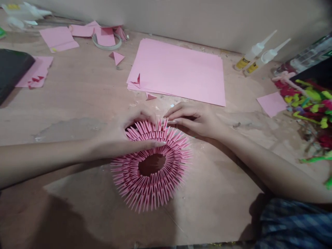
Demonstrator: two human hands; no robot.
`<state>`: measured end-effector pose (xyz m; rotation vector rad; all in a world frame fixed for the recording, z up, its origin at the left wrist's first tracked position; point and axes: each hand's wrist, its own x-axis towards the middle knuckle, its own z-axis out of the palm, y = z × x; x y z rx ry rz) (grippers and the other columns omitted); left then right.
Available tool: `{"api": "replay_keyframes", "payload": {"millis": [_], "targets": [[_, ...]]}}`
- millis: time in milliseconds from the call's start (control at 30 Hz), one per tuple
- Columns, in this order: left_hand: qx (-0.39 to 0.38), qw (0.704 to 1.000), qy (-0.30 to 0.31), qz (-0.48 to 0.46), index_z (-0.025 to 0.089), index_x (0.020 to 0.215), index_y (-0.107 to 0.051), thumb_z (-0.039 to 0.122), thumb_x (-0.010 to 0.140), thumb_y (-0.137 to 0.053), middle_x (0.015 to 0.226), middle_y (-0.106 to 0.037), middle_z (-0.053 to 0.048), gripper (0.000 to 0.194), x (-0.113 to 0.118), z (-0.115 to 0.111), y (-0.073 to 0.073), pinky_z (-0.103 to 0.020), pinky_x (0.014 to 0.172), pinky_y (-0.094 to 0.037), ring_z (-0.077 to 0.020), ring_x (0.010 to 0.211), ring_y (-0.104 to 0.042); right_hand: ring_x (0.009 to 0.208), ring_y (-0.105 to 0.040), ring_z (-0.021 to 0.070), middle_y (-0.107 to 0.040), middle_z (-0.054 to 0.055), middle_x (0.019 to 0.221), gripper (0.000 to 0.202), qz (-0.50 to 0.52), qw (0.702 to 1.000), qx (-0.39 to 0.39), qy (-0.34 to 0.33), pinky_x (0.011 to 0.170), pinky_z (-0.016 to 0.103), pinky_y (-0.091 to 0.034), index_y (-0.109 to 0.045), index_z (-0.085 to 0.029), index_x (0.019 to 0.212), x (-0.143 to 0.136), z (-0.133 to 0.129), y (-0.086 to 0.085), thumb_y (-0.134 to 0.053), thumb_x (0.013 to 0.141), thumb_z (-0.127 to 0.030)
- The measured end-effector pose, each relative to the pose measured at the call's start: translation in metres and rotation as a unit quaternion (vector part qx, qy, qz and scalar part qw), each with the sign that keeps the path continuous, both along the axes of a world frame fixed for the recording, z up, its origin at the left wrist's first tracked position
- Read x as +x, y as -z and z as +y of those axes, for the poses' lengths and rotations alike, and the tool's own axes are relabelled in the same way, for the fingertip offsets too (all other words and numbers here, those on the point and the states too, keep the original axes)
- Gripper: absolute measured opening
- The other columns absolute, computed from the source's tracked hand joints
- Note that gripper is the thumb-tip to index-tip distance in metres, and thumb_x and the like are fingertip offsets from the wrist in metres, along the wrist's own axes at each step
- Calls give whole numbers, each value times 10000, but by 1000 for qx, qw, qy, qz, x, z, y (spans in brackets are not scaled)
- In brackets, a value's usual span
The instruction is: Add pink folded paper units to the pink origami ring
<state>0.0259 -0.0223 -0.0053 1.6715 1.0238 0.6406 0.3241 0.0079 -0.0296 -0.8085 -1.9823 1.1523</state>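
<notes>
A pink ring of folded paper pieces (153, 190), spiky at its outer edge and with an oval hole in the middle, lies on the table in front of me. My left hand (129, 135) grips its far left side, thumb laid across the top and fingers behind the rim. At the far edge, my right hand (192, 119) pinches near the upright paper points; whether a separate piece sits between those fingertips is hidden. Just beyond the hands, small folded pink triangles (150, 97) lie by a stack of pink paper sheets (178, 71).
Two glue bottles (250, 57) lean at the back wall. Colourful fuzzy pipe cleaners (313, 103) crowd the right side, near a pink paper square (272, 103). Further left are a tape ring (107, 46), cut pink papers (59, 38) and a dark flat object (14, 71).
</notes>
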Motion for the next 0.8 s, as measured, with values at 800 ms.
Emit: {"api": "replay_keyframes", "payload": {"millis": [800], "targets": [[28,998,47,25,320,1197,-855,481,1054,-855,1395,-876,27,215,-1,6,1,-394,1406,-564,-272,1418,-787,843,-863,181,-936,14,919,335,189,915,-306,183,858,342,-768,-953,-288,944,-35,-33,-13,-1190,809,-483]]}}
